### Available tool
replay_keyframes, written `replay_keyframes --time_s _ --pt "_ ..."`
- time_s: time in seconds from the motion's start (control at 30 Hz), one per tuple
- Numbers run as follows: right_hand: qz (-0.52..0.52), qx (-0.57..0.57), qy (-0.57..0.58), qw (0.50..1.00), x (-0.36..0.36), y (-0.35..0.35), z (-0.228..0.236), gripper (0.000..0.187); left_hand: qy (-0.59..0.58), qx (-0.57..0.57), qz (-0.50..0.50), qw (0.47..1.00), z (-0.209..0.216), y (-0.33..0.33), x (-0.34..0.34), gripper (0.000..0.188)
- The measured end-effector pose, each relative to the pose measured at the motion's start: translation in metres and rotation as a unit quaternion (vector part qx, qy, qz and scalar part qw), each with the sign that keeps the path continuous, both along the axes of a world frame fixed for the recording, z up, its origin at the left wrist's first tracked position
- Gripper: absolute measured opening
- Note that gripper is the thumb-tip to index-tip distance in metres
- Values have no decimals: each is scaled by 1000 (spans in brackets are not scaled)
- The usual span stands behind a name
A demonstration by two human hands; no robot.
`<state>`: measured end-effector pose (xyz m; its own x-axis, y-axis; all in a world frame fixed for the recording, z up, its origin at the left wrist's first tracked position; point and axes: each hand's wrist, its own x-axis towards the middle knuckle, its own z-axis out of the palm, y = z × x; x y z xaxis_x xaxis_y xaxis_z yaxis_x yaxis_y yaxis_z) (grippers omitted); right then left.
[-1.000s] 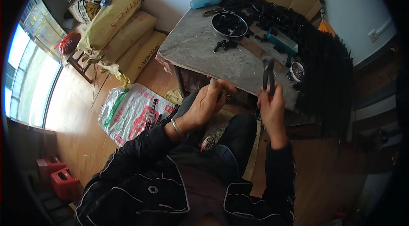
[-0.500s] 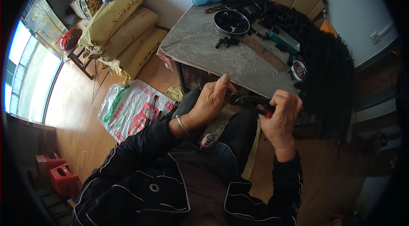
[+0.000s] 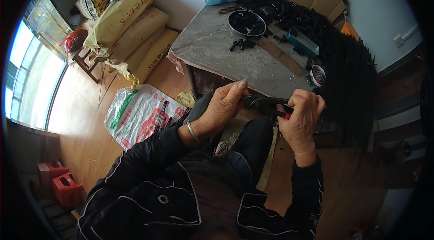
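In front of the table's near edge, my right hand (image 3: 300, 115) is closed around the handles of a pair of pliers (image 3: 266, 103), which show a bit of red grip. The dark head of the pliers points left and meets the fingers of my left hand (image 3: 222, 105). That hand is closed with its thumb up, a metal bangle (image 3: 192, 130) on its wrist. Its fingers and the pliers' head hide whatever it pinches. Both hands are above my knees, over the floor.
On the grey table (image 3: 203, 45) are a bowl of black parts (image 3: 247, 24), a wooden strip (image 3: 282, 55), a teal box (image 3: 303, 43) and a small cup (image 3: 317, 75). Black rods (image 3: 350, 82) pile up at the right. Sacks (image 3: 135, 27) stand at the back left, a plastic sheet (image 3: 122, 122) on the floor.
My right hand has shifted slightly up and to the right, and its fingers sit a little differently on the pliers' handles. My left hand has moved slightly to the right.
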<state>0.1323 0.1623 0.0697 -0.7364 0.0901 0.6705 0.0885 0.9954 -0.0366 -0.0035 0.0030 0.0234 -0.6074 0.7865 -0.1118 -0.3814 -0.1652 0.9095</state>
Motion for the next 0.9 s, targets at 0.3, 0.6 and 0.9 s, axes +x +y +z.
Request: replay_keyframes --time_s 0.3,0.6,0.9 --pt "-11 13 -7 1000 0 5 -2 53 35 13 6 999 14 1 6 48" --pt "-21 1 3 1000 7 -1 -1 50 32 -3 16 999 7 5 6 49" --pt "29 -118 -81 989 19 -9 -26 44 26 1 0 1000 4 2 0 54"
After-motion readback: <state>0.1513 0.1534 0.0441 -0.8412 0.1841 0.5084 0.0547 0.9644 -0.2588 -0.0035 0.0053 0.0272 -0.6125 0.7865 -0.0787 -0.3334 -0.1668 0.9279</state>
